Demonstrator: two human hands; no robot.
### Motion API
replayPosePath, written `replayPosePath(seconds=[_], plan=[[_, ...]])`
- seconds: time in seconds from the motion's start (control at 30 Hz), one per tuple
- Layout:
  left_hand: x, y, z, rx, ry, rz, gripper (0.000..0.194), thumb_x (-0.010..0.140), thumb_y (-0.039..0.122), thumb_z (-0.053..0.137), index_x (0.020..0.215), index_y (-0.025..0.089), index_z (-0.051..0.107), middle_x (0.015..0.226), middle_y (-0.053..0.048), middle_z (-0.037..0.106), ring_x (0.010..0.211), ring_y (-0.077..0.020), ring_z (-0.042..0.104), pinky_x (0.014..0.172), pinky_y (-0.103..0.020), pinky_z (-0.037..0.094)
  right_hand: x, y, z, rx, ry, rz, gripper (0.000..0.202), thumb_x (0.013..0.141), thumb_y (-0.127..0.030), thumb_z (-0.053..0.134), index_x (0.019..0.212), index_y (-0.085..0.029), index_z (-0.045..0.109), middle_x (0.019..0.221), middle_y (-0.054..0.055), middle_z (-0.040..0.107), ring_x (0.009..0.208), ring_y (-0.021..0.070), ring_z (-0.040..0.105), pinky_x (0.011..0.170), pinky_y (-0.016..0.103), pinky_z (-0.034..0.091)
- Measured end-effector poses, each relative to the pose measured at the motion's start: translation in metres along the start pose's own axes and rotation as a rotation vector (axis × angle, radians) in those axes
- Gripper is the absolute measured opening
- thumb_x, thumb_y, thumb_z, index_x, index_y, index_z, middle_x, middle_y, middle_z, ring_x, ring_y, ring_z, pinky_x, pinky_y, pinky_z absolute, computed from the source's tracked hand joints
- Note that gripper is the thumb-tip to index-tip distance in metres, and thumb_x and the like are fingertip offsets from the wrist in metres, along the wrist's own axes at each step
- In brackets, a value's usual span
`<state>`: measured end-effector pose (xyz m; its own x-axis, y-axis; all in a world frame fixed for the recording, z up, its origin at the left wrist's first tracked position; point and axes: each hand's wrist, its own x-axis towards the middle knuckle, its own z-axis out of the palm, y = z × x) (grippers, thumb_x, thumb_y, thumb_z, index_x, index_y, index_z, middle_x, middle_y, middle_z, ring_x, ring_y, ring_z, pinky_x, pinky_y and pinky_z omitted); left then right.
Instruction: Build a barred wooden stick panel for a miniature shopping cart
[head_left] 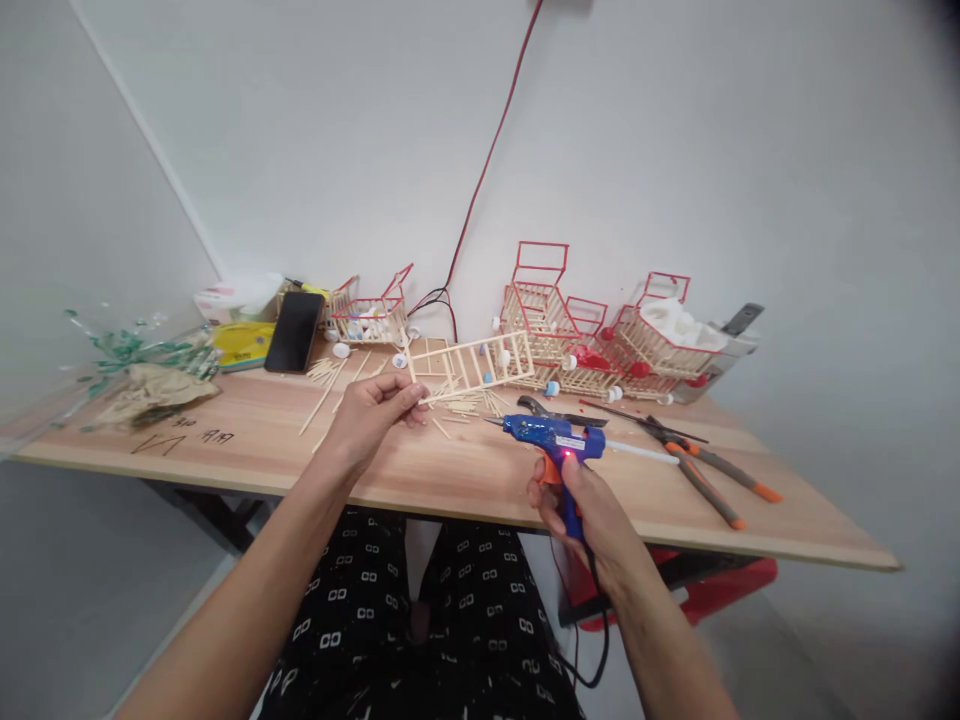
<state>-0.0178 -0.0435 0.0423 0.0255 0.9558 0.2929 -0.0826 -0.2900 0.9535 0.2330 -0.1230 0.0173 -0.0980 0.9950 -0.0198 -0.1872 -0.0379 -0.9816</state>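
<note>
Between the thumb and fingers of my left hand (381, 410) is one end of a ladder-like wooden stick frame (469, 368), tilted above the table. My right hand (581, 500) is wrapped round the handle of a blue hot glue gun (551, 434), fingers by its orange trigger. A red light glows on the gun, and a white glue stick (641, 453) sticks out of its back. The nozzle points left, below the frame and apart from it. Loose short wooden sticks (461, 405) lie under and behind the frame.
Small stick-built shopping carts (540, 310) with red handles stand along the wall. Orange-handled pliers (697, 460) lie at right. A phone (295, 332), a yellow packet (244, 345) and crumpled brown paper (161, 395) sit at left. The gun's black cable (600, 640) hangs over the table's front edge.
</note>
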Motion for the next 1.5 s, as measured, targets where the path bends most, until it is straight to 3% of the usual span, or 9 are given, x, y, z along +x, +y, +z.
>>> replayPosePath(seconds=[0.33, 0.6, 0.8, 1.0, 1.3, 1.5], plan=[[-0.011, -0.004, 0.008, 0.127, 0.039, 0.053, 0.020, 0.079, 0.032, 0.068, 0.070, 0.014, 0.065, 0.059, 0.002, 0.063, 0.057, -0.0094, 0.057, 0.060, -0.020, 0.044, 0.006, 0.000, 0.022, -0.427, 0.021, -0.160, 0.047, 0.088, -0.059, 0.048, 0.078, -0.015, 0.061, 0.053, 0.001, 0.057, 0.046, 0.0099, 0.050, 0.045, 0.021, 0.036], [-0.020, -0.006, 0.010, 0.143, 0.074, 0.028, 0.017, 0.078, 0.031, 0.067, 0.072, 0.015, 0.066, 0.059, 0.002, 0.063, 0.055, -0.0100, 0.058, 0.057, -0.021, 0.045, 0.001, -0.005, 0.004, -0.442, 0.232, -0.207, 0.046, 0.087, -0.059, 0.049, 0.081, -0.015, 0.060, 0.051, -0.001, 0.054, 0.046, 0.0104, 0.047, 0.045, 0.021, 0.035], [-0.025, -0.002, 0.012, 0.183, 0.060, 0.039, 0.017, 0.078, 0.029, 0.066, 0.069, 0.015, 0.066, 0.058, 0.002, 0.062, 0.055, -0.0102, 0.057, 0.058, -0.020, 0.044, -0.008, -0.002, 0.013, -0.402, 0.092, -0.248, 0.044, 0.090, -0.057, 0.046, 0.086, -0.015, 0.059, 0.052, -0.001, 0.055, 0.043, 0.0099, 0.046, 0.044, 0.022, 0.035], [-0.028, 0.002, 0.013, 0.202, 0.058, 0.057, 0.018, 0.079, 0.030, 0.065, 0.069, 0.016, 0.065, 0.058, 0.001, 0.061, 0.056, -0.0107, 0.057, 0.058, -0.021, 0.044, -0.006, 0.003, 0.026, -0.373, 0.014, -0.218, 0.044, 0.090, -0.057, 0.046, 0.084, -0.015, 0.058, 0.066, 0.003, 0.063, 0.044, 0.0084, 0.048, 0.044, 0.022, 0.036], [-0.034, 0.006, 0.014, 0.207, 0.037, 0.023, 0.022, 0.078, 0.032, 0.066, 0.064, 0.016, 0.063, 0.056, 0.001, 0.060, 0.055, -0.0115, 0.057, 0.057, -0.022, 0.046, -0.008, -0.014, 0.022, -0.339, 0.095, -0.280, 0.042, 0.090, -0.056, 0.047, 0.086, -0.015, 0.058, 0.068, 0.003, 0.062, 0.043, 0.0077, 0.045, 0.041, 0.021, 0.032], [-0.041, 0.006, 0.018, 0.169, 0.017, -0.010, 0.021, 0.079, 0.032, 0.065, 0.066, 0.016, 0.063, 0.057, 0.001, 0.061, 0.055, -0.0116, 0.058, 0.058, -0.022, 0.046, -0.003, -0.017, 0.032, -0.485, 0.069, -0.297, 0.048, 0.092, -0.056, 0.043, 0.068, -0.016, 0.056, 0.050, -0.001, 0.052, 0.045, 0.0095, 0.047, 0.046, 0.021, 0.036]])
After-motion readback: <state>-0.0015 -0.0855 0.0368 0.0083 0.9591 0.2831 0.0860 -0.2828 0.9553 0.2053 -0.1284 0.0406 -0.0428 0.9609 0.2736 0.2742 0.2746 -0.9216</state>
